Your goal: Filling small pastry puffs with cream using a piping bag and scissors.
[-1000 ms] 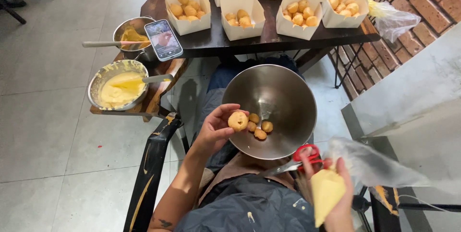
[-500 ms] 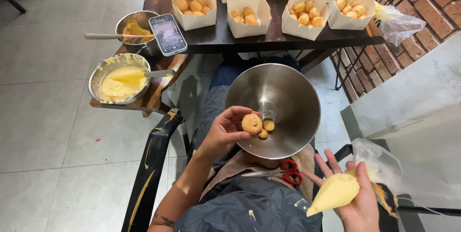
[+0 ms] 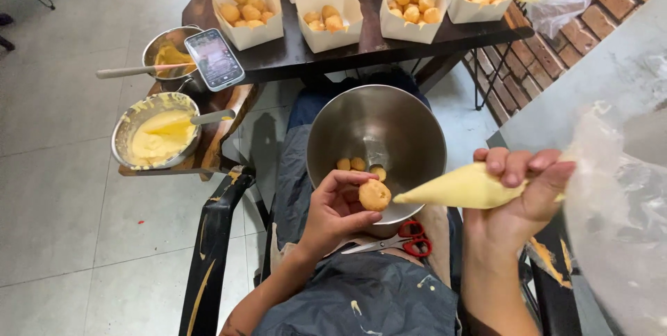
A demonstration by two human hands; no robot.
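The left hand (image 3: pixel 333 211) curls its fingers closed around a small round golden-brown pastry puff (image 3: pixel 374 195), propping it over the lap at the six o'clock rim of the shiny steel mixing bowl (image 3: pixel 389 127) so its side faces the nozzle. The right hand (image 3: pixel 517 200), at three o'clock, is clenched around a clear piping bag of pale yellow cream (image 3: pixel 462 187), whose tip almost touches the smooth, evenly browned puff.
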